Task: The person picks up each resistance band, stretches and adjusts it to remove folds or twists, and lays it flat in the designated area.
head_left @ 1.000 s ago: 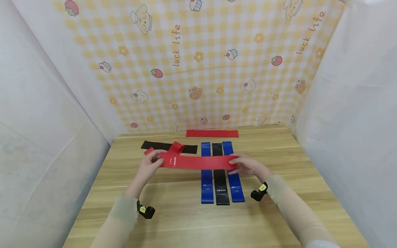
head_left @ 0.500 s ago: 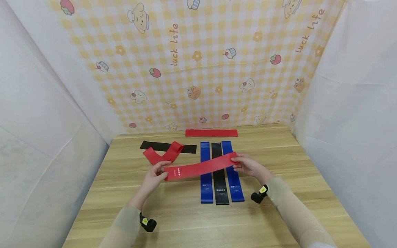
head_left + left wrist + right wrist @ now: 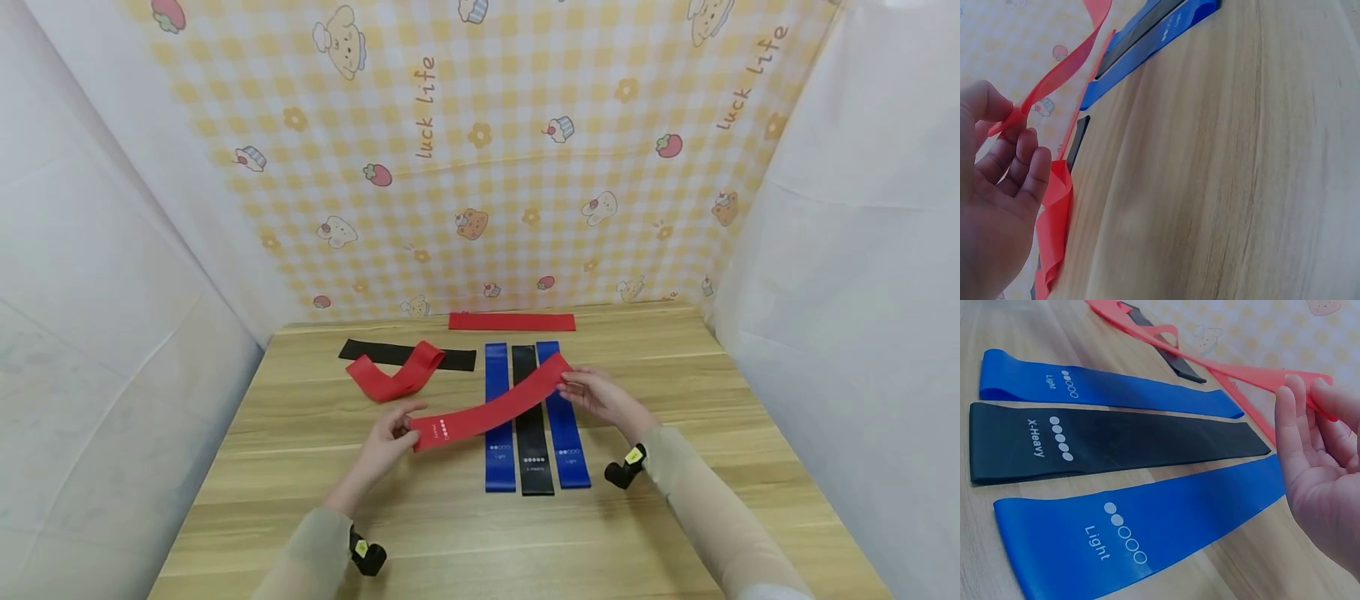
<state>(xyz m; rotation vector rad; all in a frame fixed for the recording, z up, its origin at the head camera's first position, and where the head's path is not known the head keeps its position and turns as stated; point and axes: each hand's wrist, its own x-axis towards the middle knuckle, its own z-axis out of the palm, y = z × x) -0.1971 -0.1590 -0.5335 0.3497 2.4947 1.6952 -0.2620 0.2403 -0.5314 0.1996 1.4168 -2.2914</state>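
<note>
Both hands hold up one red resistance band (image 3: 495,412) marked with white dots and lettering. Its left end is pinched between thumb and fingers of the left hand (image 3: 386,440); the right hand (image 3: 600,395) pinches the other end, which is higher. The band sags a little and slants across two blue bands (image 3: 500,467) (image 3: 1141,544) and a black X-Heavy band (image 3: 537,454) lying side by side beneath it. In the left wrist view, thumb and fingertips meet on the red strip (image 3: 1063,69).
Left of the middle, a folded red band (image 3: 390,385) lies partly over a black band (image 3: 457,360). Another red band (image 3: 512,322) lies along the back edge, by the checked cloth backdrop (image 3: 480,183). White sheets (image 3: 847,250) hang at both sides of the wooden table (image 3: 465,542).
The left hand has moved down and to the right, lowering its end of the red band. The right end has risen slightly, so the band now slants. The folded red band is more exposed.
</note>
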